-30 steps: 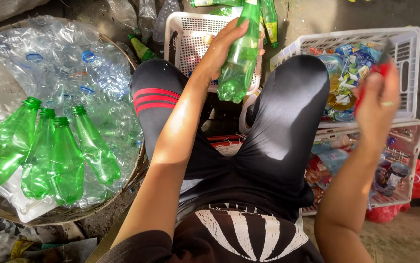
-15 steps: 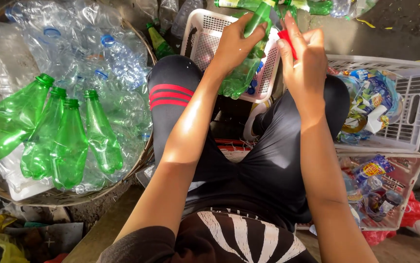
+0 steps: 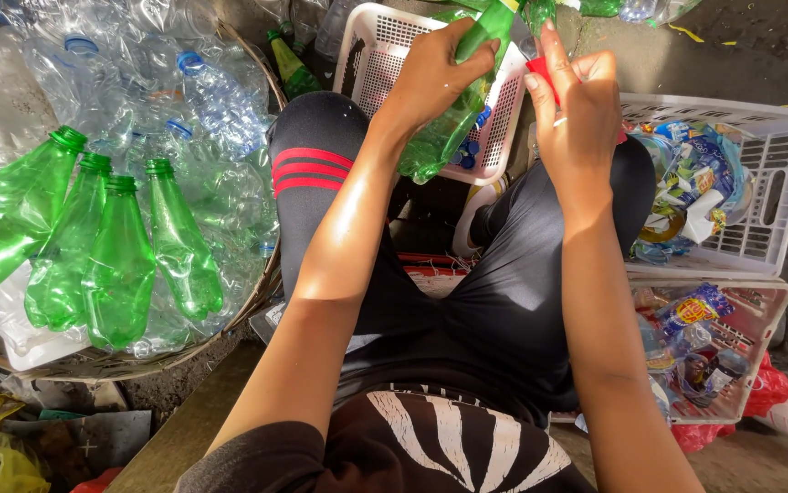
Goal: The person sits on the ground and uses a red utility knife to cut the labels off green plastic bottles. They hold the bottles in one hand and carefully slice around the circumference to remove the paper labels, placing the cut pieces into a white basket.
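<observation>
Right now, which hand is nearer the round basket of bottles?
Left. The left hand grips a green bottle just right of the round basket; the right hand is farther right, by the white crate.

A single camera sits on the person's head and looks steeply down and forward, close over the lap and both forearms. The left hand (image 3: pixel 430 78) and right hand (image 3: pixel 581 114) fall near the top centre, within arm's reach of the lens. The view takes in a basket (image 3: pixel 271 274) of bottles at left and white crates (image 3: pixel 777 173) at right, with ground along the edges.
</observation>
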